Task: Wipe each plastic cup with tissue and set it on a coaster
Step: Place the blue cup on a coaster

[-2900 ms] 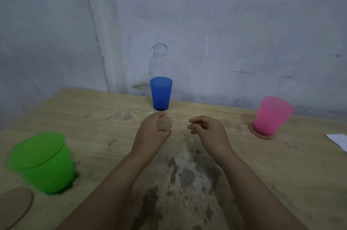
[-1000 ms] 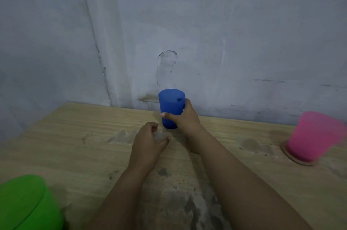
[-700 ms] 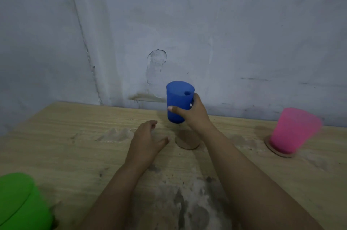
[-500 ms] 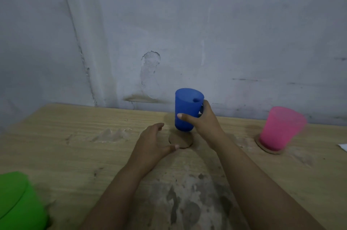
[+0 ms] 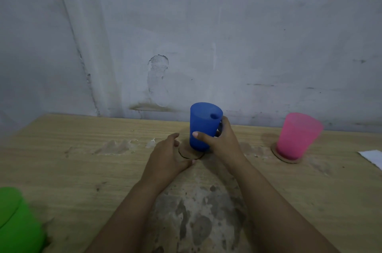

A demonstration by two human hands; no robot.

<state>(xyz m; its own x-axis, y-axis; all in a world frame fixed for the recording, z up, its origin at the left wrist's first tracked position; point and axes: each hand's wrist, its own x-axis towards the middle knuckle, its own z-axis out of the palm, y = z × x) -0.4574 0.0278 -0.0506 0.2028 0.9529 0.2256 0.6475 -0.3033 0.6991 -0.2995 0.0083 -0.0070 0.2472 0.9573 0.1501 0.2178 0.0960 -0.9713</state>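
Note:
My right hand (image 5: 222, 143) grips the blue plastic cup (image 5: 203, 123), which stands on a round brown coaster (image 5: 187, 153) near the back of the wooden table (image 5: 82, 170). My left hand (image 5: 167, 159) lies flat beside the coaster, fingers straight, touching its left edge. A pink cup (image 5: 296, 136) stands on its own coaster (image 5: 286, 158) to the right. A green cup (image 5: 16, 223) sits at the lower left corner, partly cut off.
A white sheet of tissue (image 5: 372, 157) lies at the right edge of the table. A grey plastered wall (image 5: 206, 36) rises directly behind the table. Dark stains mark the table's front middle (image 5: 196, 215).
My right hand reached the blue cup, lifted it and lowered it onto the coaster. My left hand let go of the coaster and now lies flat beside it.

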